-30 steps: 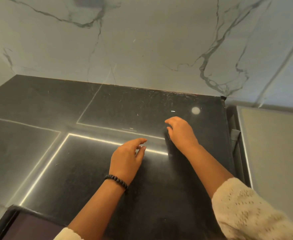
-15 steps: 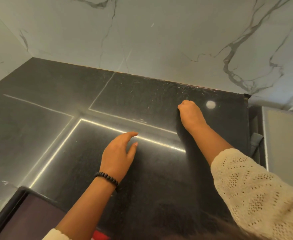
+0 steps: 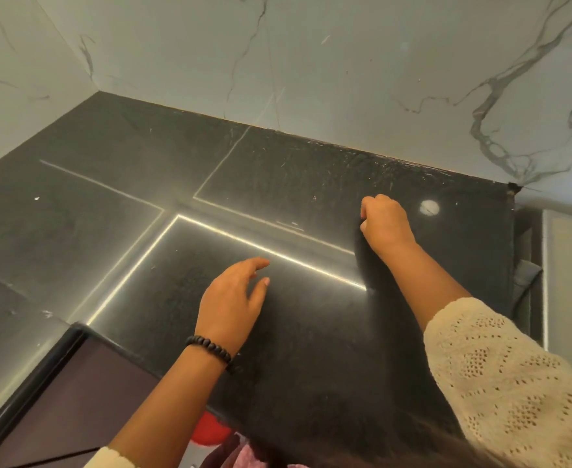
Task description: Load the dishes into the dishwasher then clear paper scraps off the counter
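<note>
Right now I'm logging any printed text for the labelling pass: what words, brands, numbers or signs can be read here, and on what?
None can be read. The black counter, the marble wall, the bead bracelet and the knit sleeve carry no lettering. The white specks on the counter are too small to show any print. The left hand and the right hand hold nothing lettered that shows.

We count two hands over one black counter [image 3: 115,163]: one left hand [image 3: 232,300] and one right hand [image 3: 386,221]. We see one black beaded bracelet [image 3: 210,347], on the left wrist, and two cream knitted sleeves, the right one [image 3: 514,383] large in view and the left [image 3: 108,461] only a sliver. On the counter we count three small white scraps [image 3: 36,198] [image 3: 47,313] [image 3: 314,198] and one round pale spot [image 3: 429,207]; two marble wall panels [image 3: 345,62] [image 3: 14,79] meet behind it.
</note>
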